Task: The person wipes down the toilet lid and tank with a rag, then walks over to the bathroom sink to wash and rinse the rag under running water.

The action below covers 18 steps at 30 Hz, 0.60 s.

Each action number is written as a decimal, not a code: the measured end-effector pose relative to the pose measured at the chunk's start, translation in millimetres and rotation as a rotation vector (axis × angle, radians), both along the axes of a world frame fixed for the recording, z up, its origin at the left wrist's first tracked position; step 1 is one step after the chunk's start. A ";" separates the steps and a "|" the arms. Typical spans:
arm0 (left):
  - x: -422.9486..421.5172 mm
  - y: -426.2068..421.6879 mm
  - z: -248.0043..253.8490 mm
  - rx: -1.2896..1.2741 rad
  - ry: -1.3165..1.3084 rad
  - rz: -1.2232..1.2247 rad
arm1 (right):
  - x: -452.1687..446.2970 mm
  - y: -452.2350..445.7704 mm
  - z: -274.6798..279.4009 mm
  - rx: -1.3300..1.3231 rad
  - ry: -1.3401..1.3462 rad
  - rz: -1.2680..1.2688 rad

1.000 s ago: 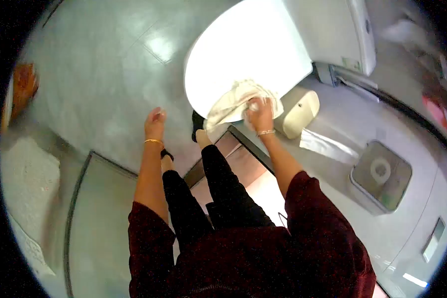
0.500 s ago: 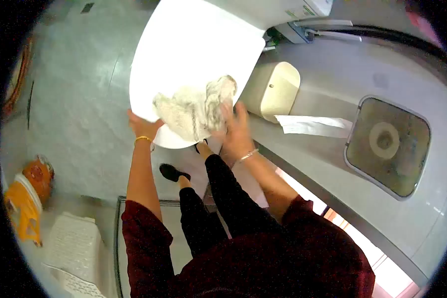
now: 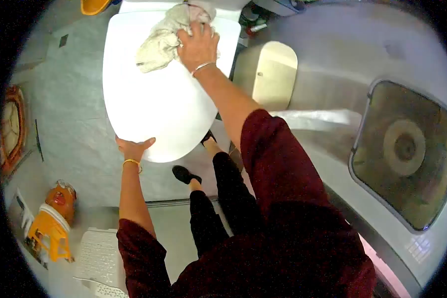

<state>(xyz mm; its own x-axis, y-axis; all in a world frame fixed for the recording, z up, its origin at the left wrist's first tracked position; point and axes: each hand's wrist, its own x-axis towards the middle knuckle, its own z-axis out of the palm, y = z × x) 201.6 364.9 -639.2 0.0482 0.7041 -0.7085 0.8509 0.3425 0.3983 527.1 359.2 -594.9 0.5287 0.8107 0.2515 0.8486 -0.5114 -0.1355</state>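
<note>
A smooth white surface [image 3: 154, 109] with a rounded front edge, like a seat or lid, lies in front of me. My left hand [image 3: 134, 147] grips its front left edge, thumb on top and the other fingers hidden beneath. Near the back of the surface, my right hand [image 3: 198, 47] presses on a crumpled off-white cloth [image 3: 159, 47], its fingers bent over the fabric. Part of the cloth bunches up beyond the fingertips.
A beige lidded bin [image 3: 275, 74] and a white paper strip [image 3: 315, 119] are on the right, beside a dark framed panel with a pale ring [image 3: 407, 154]. An orange stool [image 3: 52, 228] and a white perforated stool [image 3: 102, 253] stand lower left.
My right hand has moved forward with the cloth, from the front of the white surface to its back. The left hand stays on the front edge. The camera view has shifted.
</note>
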 end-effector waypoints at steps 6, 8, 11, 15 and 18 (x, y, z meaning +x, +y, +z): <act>9.6 1.6 14.6 -0.073 0.035 0.046 | -110.2 -183.9 5.9 -0.053 0.212 0.002; -0.7 1.7 -6.5 -0.036 -0.081 -0.017 | -118.0 -243.5 16.6 -0.157 0.862 -0.263; 12.5 0.1 21.0 -0.080 0.038 0.089 | -94.7 -289.7 33.4 0.108 1.027 -0.641; 1.8 1.2 -1.9 0.053 -0.032 -0.025 | -3.9 -266.9 80.1 0.611 0.811 -0.755; -0.6 -6.5 3.8 0.083 -0.046 -0.019 | 63.2 -246.3 96.6 0.743 0.570 -0.802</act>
